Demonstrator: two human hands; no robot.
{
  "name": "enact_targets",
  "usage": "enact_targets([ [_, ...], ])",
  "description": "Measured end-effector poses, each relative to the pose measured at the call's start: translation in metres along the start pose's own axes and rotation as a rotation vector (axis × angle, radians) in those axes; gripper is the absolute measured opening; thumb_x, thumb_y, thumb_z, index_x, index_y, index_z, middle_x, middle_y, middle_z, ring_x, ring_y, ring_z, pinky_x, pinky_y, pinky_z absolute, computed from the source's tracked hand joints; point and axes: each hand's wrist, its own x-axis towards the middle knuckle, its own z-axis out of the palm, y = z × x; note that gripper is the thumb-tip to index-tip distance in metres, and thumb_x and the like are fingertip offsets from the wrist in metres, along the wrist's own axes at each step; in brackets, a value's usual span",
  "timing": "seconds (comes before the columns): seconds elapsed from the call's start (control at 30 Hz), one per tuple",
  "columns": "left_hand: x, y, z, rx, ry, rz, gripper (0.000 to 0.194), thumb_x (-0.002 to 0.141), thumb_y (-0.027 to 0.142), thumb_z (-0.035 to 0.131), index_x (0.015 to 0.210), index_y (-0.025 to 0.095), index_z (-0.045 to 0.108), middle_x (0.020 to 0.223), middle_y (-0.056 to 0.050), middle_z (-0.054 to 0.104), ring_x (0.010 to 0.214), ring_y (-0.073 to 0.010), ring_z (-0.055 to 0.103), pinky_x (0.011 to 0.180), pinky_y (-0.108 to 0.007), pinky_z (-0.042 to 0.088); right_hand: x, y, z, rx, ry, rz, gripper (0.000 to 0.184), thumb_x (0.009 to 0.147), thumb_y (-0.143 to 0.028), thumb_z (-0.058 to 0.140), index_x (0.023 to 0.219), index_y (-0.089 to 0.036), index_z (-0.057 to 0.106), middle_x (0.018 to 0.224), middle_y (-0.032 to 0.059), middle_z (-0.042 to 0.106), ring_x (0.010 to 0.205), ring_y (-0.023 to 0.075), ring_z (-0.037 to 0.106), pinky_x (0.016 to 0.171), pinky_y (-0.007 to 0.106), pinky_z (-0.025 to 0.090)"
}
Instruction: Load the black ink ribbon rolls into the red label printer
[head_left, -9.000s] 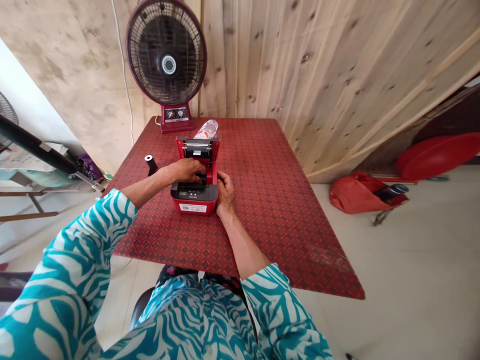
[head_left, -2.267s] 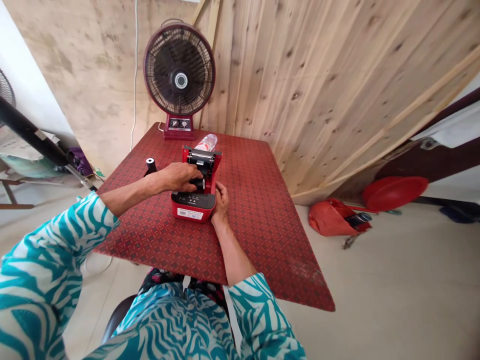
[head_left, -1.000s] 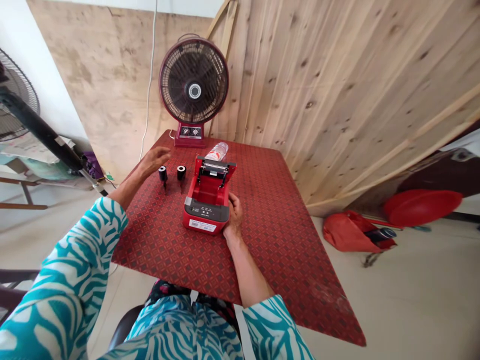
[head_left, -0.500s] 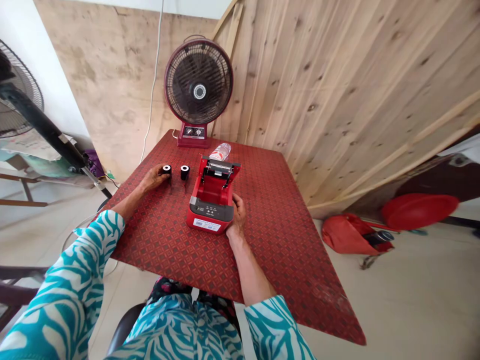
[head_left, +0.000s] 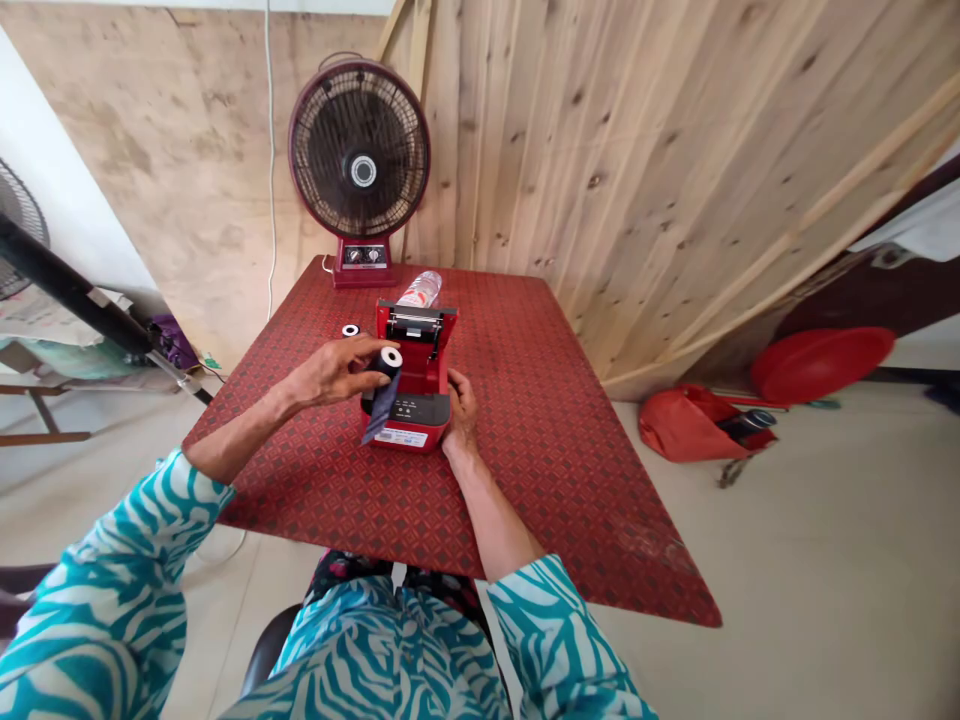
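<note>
We find no text we can read.
On the white label [head_left: 403,438] and the dark panel [head_left: 427,409] of the red machine [head_left: 435,440], and on the bottle [head_left: 421,289] and the fan [head_left: 364,172] near the tabletop's [head_left: 555,450] far edge, the marks are too small for us.

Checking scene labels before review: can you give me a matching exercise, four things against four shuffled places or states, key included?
1. Nearer black roll
2. Bottle
3. Fan
4. Right hand

A. Against the side of the red machine
B. In the left hand, a dark strip hanging from it
C. Standing at the far left of the table
D. Lying behind the raised lid

Pairs: 1-B, 2-D, 3-C, 4-A
</note>
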Motion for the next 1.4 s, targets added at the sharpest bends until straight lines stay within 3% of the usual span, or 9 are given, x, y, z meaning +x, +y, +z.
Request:
enact_targets([
  [0.2, 0.04, 0.005, 0.026, 0.229, -0.136, -0.054, 0.042, 0.085, 0.029, 0.065, 0.125, 0.019, 0.061, 0.109, -0.006, 0.074, 0.098, -0.0196, 0.069, 0.088, -0.029, 0.052, -0.001, -0.002, 0.003, 0.016, -0.012, -0.019, 0.032, 0.079, -0.036, 0.055, 0.104, -0.022, 0.069, 0.105, 0.0032, 0.074, 0.104, 0.0202, 0.063, 0.1, 0.041, 0.047],
  [0.43, 0.075, 0.011, 0.034, 0.603, -0.42, -0.126, 0.033, 0.085, 0.026, 0.062, 0.117, 0.026, 0.071, 0.12, -0.006, 0.073, 0.112, -0.0265, 0.067, 0.091, -0.033, 0.048, 0.0, -0.003, 0.006, -0.005, 0.013, -0.044, 0.031, 0.077, -0.035, 0.054, 0.1, -0.021, 0.069, 0.106, 0.0047, 0.072, 0.105, 0.0214, 0.063, 0.102, 0.042, 0.046],
  [0.6, 0.082, 0.009, 0.044, 0.775, -0.453, -0.096, 0.03, 0.082, 0.031, 0.069, 0.112, 0.029, 0.074, 0.11, -0.006, 0.077, 0.108, -0.0289, 0.069, 0.098, -0.041, 0.043, -0.001, -0.006, 0.007, -0.015, 0.003, -0.047, 0.032, 0.079, -0.037, 0.054, 0.102, -0.023, 0.069, 0.108, 0.0043, 0.072, 0.107, 0.0208, 0.063, 0.102, 0.042, 0.046],
  [0.73, 0.073, -0.001, 0.036, 0.526, -0.403, -0.039, 0.027, 0.086, 0.031, 0.064, 0.11, 0.028, 0.075, 0.11, -0.003, 0.077, 0.105, -0.0235, 0.07, 0.095, -0.034, 0.046, -0.002, -0.007, 0.005, -0.01, -0.002, -0.029, 0.033, 0.078, -0.038, 0.053, 0.103, -0.022, 0.068, 0.109, 0.005, 0.072, 0.108, 0.0212, 0.063, 0.103, 0.043, 0.045],
  [0.87, 0.049, -0.009, 0.017, 0.163, -0.205, -0.01, 0.033, 0.093, 0.039, 0.055, 0.113, 0.022, 0.073, 0.111, -0.004, 0.077, 0.098, -0.0192, 0.071, 0.087, -0.029, 0.052, -0.002, -0.007, 0.004, -0.018, -0.013, -0.019, 0.035, 0.077, -0.039, 0.054, 0.103, -0.022, 0.068, 0.109, 0.006, 0.071, 0.108, 0.0221, 0.062, 0.104, 0.045, 0.045],
  [1.0, 0.023, -0.007, 0.014, 0.144, -0.22, 0.14, 0.036, 0.093, 0.043, 0.057, 0.113, 0.018, 0.074, 0.109, -0.009, 0.076, 0.1, -0.0216, 0.07, 0.093, -0.033, 0.052, -0.002, -0.008, 0.003, -0.002, -0.012, -0.022, 0.034, 0.077, -0.039, 0.055, 0.103, -0.022, 0.067, 0.108, 0.0052, 0.072, 0.105, 0.0215, 0.064, 0.102, 0.045, 0.046],
  [1.13, 0.016, -0.006, 0.023, 0.157, -0.192, 0.252, 0.032, 0.097, 0.038, 0.052, 0.102, 0.019, 0.077, 0.101, -0.009, 0.078, 0.099, -0.0219, 0.07, 0.096, -0.037, 0.05, -0.003, -0.008, 0.002, 0.0, -0.012, -0.01, 0.034, 0.078, -0.04, 0.055, 0.105, -0.023, 0.067, 0.108, 0.0047, 0.073, 0.105, 0.0213, 0.064, 0.103, 0.045, 0.046],
  [1.2, 0.016, -0.007, 0.026, 0.118, -0.191, 0.233, 0.03, 0.096, 0.036, 0.052, 0.098, 0.019, 0.077, 0.096, -0.008, 0.078, 0.091, -0.02, 0.071, 0.09, -0.034, 0.052, -0.003, -0.008, 0.002, 0.0, -0.004, -0.001, 0.035, 0.077, -0.041, 0.056, 0.105, -0.022, 0.067, 0.109, 0.0053, 0.072, 0.105, 0.0217, 0.064, 0.103, 0.046, 0.046],
  [1.4, 0.018, -0.009, 0.03, -0.054, -0.131, -0.009, 0.02, 0.087, 0.035, 0.064, 0.091, 0.02, 0.077, 0.083, -0.002, 0.077, 0.072, -0.0146, 0.069, 0.066, -0.025, 0.051, -0.003, -0.009, 0.003, 0.006, 0.002, 0.014, 0.037, 0.075, -0.042, 0.056, 0.105, -0.022, 0.066, 0.107, 0.0051, 0.073, 0.102, 0.0218, 0.065, 0.103, 0.046, 0.046],
])
